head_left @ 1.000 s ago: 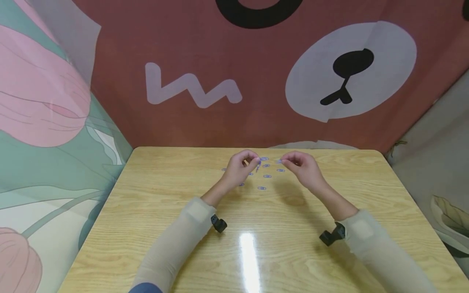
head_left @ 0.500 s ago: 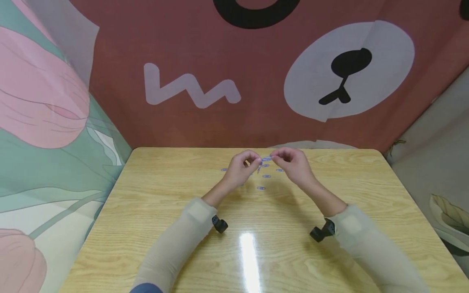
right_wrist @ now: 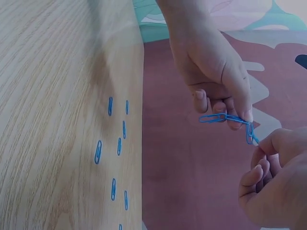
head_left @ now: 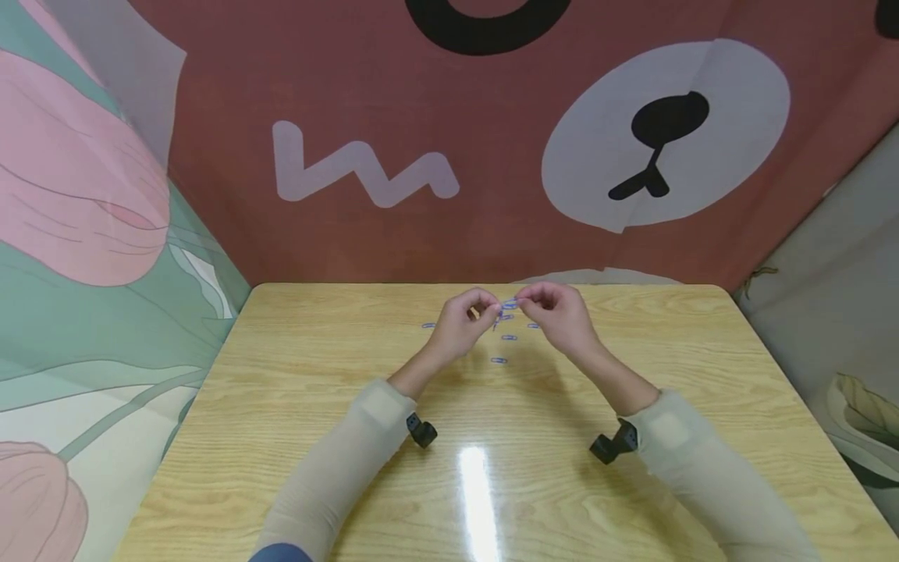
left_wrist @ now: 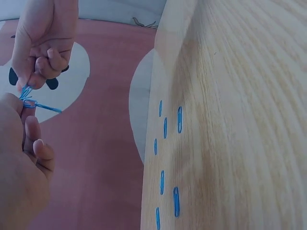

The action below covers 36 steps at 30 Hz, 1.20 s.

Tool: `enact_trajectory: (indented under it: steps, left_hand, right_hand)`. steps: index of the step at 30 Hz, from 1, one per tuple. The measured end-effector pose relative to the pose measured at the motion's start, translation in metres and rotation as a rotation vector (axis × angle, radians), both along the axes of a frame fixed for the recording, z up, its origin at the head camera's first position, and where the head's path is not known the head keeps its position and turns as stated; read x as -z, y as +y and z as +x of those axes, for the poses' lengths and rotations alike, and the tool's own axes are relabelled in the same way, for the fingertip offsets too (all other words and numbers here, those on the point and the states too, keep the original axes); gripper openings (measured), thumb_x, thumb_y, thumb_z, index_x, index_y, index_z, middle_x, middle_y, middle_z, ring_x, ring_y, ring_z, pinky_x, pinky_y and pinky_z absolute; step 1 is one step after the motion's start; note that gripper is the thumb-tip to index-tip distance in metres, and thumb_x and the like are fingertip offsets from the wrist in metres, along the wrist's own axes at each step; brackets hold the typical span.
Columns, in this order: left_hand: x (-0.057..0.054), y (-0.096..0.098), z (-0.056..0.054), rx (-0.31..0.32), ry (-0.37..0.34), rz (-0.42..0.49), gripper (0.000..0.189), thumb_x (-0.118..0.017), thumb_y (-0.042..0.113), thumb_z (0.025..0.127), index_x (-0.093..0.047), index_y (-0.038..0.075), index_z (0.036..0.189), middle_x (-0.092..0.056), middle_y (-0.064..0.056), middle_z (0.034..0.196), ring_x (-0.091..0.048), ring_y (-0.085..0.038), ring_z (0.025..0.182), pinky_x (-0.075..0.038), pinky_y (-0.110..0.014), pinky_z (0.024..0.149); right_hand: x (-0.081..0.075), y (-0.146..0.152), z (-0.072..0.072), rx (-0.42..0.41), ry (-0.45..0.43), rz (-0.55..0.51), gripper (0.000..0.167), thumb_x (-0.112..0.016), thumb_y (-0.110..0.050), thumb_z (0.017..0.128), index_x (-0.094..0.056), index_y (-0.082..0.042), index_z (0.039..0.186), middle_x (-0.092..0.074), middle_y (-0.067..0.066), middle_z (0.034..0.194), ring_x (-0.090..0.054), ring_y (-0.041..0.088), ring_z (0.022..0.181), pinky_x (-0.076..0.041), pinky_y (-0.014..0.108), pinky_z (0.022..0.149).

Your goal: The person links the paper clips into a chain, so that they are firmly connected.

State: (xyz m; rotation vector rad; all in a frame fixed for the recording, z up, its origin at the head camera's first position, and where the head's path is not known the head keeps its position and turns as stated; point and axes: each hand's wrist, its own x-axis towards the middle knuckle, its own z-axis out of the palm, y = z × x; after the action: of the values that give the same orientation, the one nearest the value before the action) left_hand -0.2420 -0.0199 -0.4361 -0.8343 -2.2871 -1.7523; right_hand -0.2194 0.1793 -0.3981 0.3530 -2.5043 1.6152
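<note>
My left hand [head_left: 460, 324] pinches a short chain of blue paper clips [right_wrist: 213, 118] between thumb and index finger, above the far part of the table. The chain's free end sticks out past the fingers in both wrist views. Facing it, my right hand [head_left: 562, 318] pinches another blue paper clip [right_wrist: 255, 139] by its end. This clip meets the chain right at the left fingertips; whether it is hooked through cannot be made out. The other fingers of both hands are curled in.
Several loose blue paper clips [left_wrist: 176, 201] lie scattered on the wooden table [head_left: 351, 484] below the hands, near its far edge. Behind that edge hangs a reddish-brown printed cloth [head_left: 365, 242]. A patterned curtain [head_left: 84, 312] is on the left.
My right hand has moved left, bringing its paper clip from a gap away up to the chain in my left hand. The left hand has stayed almost in place.
</note>
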Motion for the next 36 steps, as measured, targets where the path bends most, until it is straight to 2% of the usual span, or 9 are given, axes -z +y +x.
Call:
enact_trajectory:
  steps: [4, 8, 11, 16, 25, 36]
  left_hand:
    - [-0.0016, -0.0035, -0.0015, -0.022, 0.017, 0.001, 0.009, -0.064, 0.01, 0.102, -0.068, 0.002, 0.1, -0.067, -0.007, 0.086, -0.056, -0.011, 0.076, -0.045, -0.022, 0.064]
    - [-0.0019, -0.0067, -0.0029, -0.029, 0.028, 0.009, 0.009, -0.063, 0.01, 0.102, -0.068, 0.003, 0.1, -0.066, -0.006, 0.088, -0.056, -0.012, 0.077, -0.044, -0.022, 0.064]
    - [-0.0014, -0.0074, -0.0029, -0.033, 0.028, 0.015, 0.01, -0.062, 0.012, 0.103, -0.068, 0.004, 0.101, -0.065, -0.005, 0.087, -0.056, -0.013, 0.077, -0.044, -0.023, 0.065]
    - [0.0001, -0.0071, -0.0031, -0.035, 0.042, 0.008, 0.011, -0.062, 0.012, 0.103, -0.068, 0.003, 0.101, -0.067, -0.006, 0.089, -0.056, -0.012, 0.077, -0.045, -0.022, 0.065]
    - [0.001, -0.0087, -0.0032, -0.021, 0.034, -0.016, 0.012, -0.063, 0.016, 0.102, -0.07, 0.006, 0.103, -0.07, -0.005, 0.093, -0.058, -0.012, 0.078, -0.046, -0.023, 0.065]
    - [0.0062, -0.0087, -0.005, 0.008, -0.037, -0.026, 0.011, -0.065, 0.014, 0.102, -0.07, 0.005, 0.103, -0.071, -0.006, 0.091, -0.059, -0.012, 0.075, -0.047, -0.023, 0.061]
  right_hand:
    - [0.0003, 0.0006, -0.0011, 0.021, -0.017, 0.014, 0.013, -0.067, -0.01, 0.099, -0.073, 0.0, 0.101, -0.068, 0.016, 0.091, -0.053, 0.015, 0.072, -0.044, 0.022, 0.06]
    - [0.0005, 0.0023, -0.0013, 0.034, -0.04, 0.008, 0.013, -0.067, -0.012, 0.1, -0.073, -0.001, 0.102, -0.068, 0.01, 0.092, -0.057, 0.023, 0.078, -0.046, 0.022, 0.062]
    - [0.0, 0.0025, -0.0008, 0.031, -0.057, 0.0, 0.014, -0.066, -0.013, 0.101, -0.073, -0.001, 0.103, -0.069, 0.01, 0.095, -0.059, 0.027, 0.083, -0.048, 0.022, 0.065]
    - [0.0003, 0.0029, -0.0006, 0.022, -0.061, 0.018, 0.016, -0.063, -0.014, 0.103, -0.071, 0.001, 0.104, -0.068, 0.011, 0.098, -0.06, 0.02, 0.084, -0.051, 0.025, 0.07]
    - [-0.0012, 0.0025, -0.0025, 0.034, -0.029, 0.014, 0.017, -0.062, -0.015, 0.103, -0.069, 0.001, 0.103, -0.065, 0.011, 0.094, -0.055, 0.018, 0.081, -0.047, 0.022, 0.067]
    - [-0.001, -0.0017, -0.0042, 0.026, -0.023, 0.002, 0.017, -0.064, -0.014, 0.102, -0.07, 0.002, 0.103, -0.066, 0.012, 0.096, -0.058, 0.015, 0.084, -0.049, 0.02, 0.072]
